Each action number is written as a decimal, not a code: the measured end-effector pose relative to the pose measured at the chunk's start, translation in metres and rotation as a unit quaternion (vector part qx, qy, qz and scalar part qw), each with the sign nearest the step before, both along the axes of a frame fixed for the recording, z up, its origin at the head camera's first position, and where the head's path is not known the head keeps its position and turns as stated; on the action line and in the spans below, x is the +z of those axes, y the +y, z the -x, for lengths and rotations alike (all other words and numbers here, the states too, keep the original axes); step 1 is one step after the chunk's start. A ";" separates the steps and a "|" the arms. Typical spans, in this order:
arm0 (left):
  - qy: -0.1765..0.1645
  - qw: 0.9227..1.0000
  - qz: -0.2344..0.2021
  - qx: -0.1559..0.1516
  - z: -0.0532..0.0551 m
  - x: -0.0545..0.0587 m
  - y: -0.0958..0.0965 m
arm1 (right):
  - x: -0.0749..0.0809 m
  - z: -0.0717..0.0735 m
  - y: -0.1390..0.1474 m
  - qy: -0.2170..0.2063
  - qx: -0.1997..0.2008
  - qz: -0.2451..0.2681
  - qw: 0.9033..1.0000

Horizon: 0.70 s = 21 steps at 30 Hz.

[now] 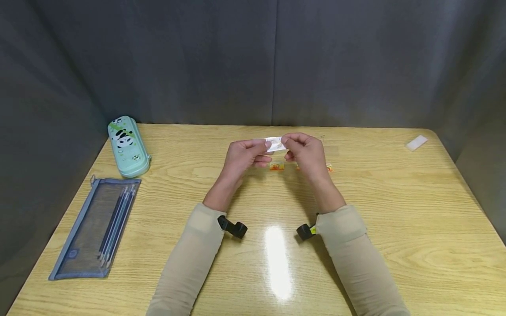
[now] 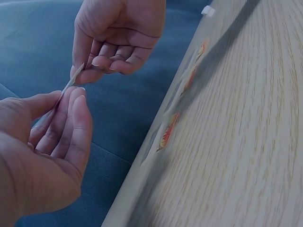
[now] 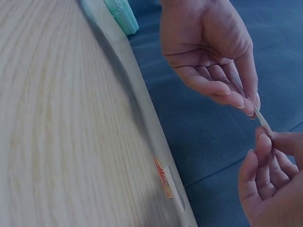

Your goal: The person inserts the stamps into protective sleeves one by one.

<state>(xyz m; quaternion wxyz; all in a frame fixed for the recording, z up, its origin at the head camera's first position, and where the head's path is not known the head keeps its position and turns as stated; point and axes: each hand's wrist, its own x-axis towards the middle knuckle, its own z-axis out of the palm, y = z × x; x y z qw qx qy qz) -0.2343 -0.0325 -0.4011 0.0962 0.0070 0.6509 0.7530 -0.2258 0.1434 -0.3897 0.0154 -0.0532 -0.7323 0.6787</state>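
Note:
Both hands hold a small, flat white packet (image 1: 275, 144) above the far part of the table. The left hand (image 1: 246, 154) pinches its left end between thumb and fingers. At the other end, the thumb and index finger of the right hand (image 1: 307, 153) grip it. Seen edge-on in the left wrist view, the packet (image 2: 71, 84) is a thin pale strip, and faint printing shows on its face in the head view. Below the hands lie several small pieces with orange-yellow labels (image 1: 276, 166), one partly hidden by the right hand.
A mint panda pencil case (image 1: 132, 149) stands at the back left. Nearer me lies a blue mesh zip pouch (image 1: 84, 228) with several pencils inside. A small white block (image 1: 417, 142) rests at the back right. Dark curtains (image 1: 197, 61) hang behind the wooden table (image 1: 395, 219).

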 end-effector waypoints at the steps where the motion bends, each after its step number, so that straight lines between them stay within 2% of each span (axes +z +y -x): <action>1: 0.000 1.000 -0.001 0.001 0.000 0.000 0.000 | 0.000 0.000 -0.001 0.004 -0.004 0.002 1.000; 10: 0.001 0.999 -0.027 0.031 0.001 -0.001 0.003 | -0.003 -0.004 -0.008 0.027 -0.014 0.000 1.000; 21: -0.001 0.999 -0.033 0.027 0.000 -0.001 0.005 | -0.003 0.000 -0.002 0.009 -0.009 0.000 1.000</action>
